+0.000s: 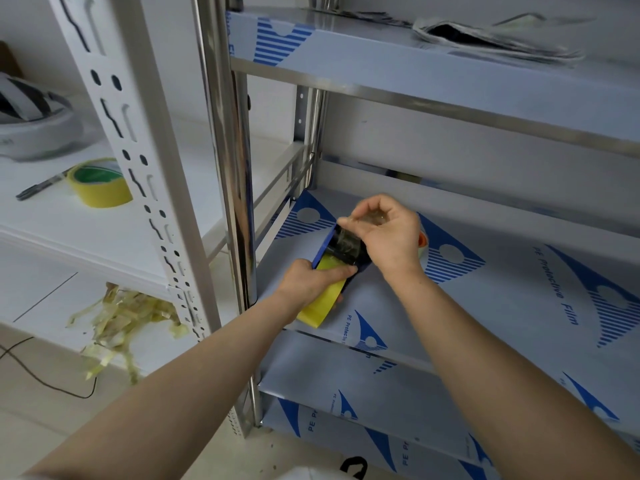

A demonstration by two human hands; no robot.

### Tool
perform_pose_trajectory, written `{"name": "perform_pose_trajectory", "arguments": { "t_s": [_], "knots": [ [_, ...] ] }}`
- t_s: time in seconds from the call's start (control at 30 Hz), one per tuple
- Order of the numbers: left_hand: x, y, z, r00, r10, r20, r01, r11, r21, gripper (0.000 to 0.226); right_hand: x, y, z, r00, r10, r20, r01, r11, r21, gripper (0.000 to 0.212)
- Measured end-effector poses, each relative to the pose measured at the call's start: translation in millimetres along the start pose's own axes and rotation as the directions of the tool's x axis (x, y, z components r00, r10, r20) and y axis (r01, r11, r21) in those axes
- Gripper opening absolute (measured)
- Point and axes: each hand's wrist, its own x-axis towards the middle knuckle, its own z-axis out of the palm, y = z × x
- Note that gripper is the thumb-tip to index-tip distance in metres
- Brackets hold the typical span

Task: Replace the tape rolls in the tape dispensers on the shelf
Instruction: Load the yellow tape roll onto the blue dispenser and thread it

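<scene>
A blue tape dispenser (329,242) with a yellow tape roll (320,306) in it lies on the middle steel shelf (485,306). My left hand (311,277) grips the dispenser and roll from the left. My right hand (384,233) pinches the clear loose end of the tape (349,237) and holds it over the dispenser's black roller. A second tape roll (423,241), orange-cored, peeks out behind my right hand. Another yellow roll with a green core (100,183) sits on the white shelf to the left.
A chrome post (235,202) and a white perforated upright (145,174) stand left of the hands. A pen (41,187) and a white headset (31,123) lie on the white shelf. Tape scraps (124,323) litter the lower white shelf. Folded papers (491,39) lie on the top shelf.
</scene>
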Motion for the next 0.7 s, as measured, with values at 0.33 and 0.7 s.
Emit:
{"name": "perform_pose_trajectory", "arguments": {
  "t_s": [0.33,0.7],
  "knots": [
    [-2.6,-9.3,-6.5,0.969,0.059,0.241,-0.09,0.989,0.121,0.048,11.0,13.0,-10.0,0.99,0.003,-0.139,-0.008,0.999,-0.033,0.031],
    [-5.6,5.0,-8.1,0.971,0.141,0.194,-0.139,0.99,-0.024,0.027,21.6,8.5,-16.9,0.982,-0.004,-0.191,-0.008,0.998,-0.061,0.029]
  ]
}}
